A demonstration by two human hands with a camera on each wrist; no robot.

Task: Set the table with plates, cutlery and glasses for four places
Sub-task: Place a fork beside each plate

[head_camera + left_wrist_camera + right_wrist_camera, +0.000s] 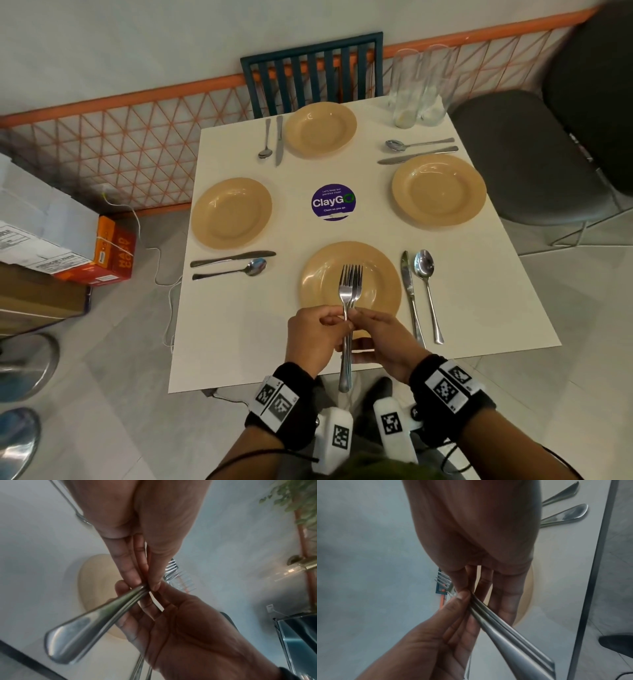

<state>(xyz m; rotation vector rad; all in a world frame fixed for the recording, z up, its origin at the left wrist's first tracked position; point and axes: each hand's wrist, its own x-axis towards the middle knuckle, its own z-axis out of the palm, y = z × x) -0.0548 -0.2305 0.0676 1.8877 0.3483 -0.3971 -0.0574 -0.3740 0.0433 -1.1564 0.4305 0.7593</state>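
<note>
Four tan plates sit on the white square table point(239, 335), one per side: the near plate point(380, 270), the left plate point(231, 212), the far plate point(320, 130) and the right plate point(439, 190). Four knives and four spoons lie out in pairs, a knife next to a spoon at each place. The near knife point(411, 294) and near spoon point(426, 284) lie just right of the near plate; the left knife point(233, 258) and left spoon point(233, 270) lie near of the left plate; the far spoon point(265, 140) and far knife point(279, 140) lie left of the far plate; the right spoon point(418, 144) and right knife point(418, 156) lie on the far side of the right plate. Two tall clear glasses point(419, 87) stand together at the far right corner.

A bundle of forks point(349, 291) is held above the near edge of the near plate, tines pointing away from the person; the exact count cannot be told, though at least two heads overlap. The left hand point(315, 337) has thumb and fingers closed round the handles. The right hand point(387, 342) pinches the bundle from the other side, fingertips meeting the left hand's.

A round purple sticker point(333, 203) marks the table's centre. A blue slatted chair point(313, 73) stands at the far side and a dark chair point(534, 154) at the right.
</note>
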